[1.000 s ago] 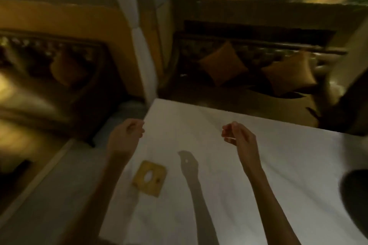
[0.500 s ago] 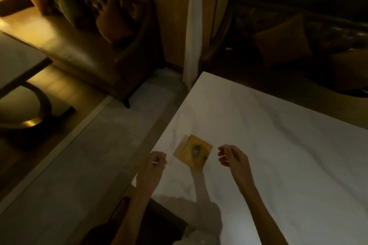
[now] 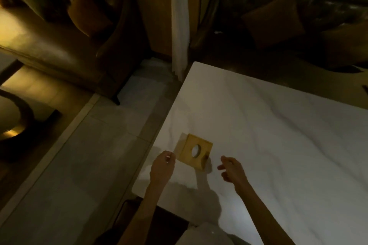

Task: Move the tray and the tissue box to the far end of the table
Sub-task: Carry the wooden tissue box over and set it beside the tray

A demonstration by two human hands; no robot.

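Note:
A square yellow-brown tissue box (image 3: 194, 151) with a round hole in its top sits near the left near corner of the white marble table (image 3: 278, 135). My left hand (image 3: 162, 167) hovers just left of the box, fingers curled, holding nothing. My right hand (image 3: 231, 169) is a little to the right of the box, fingers apart and empty. Neither hand touches the box. No tray is in view.
A dark tufted sofa (image 3: 65, 16) stands at the left and another with cushions (image 3: 288, 16) lies beyond the table's far edge. A white curtain (image 3: 180, 20) hangs by the far left corner. Grey floor (image 3: 89, 155) runs along the table's left side.
The view has swung down and left. Both hands have come closer to the tissue box and now flank it; my right hand has opened.

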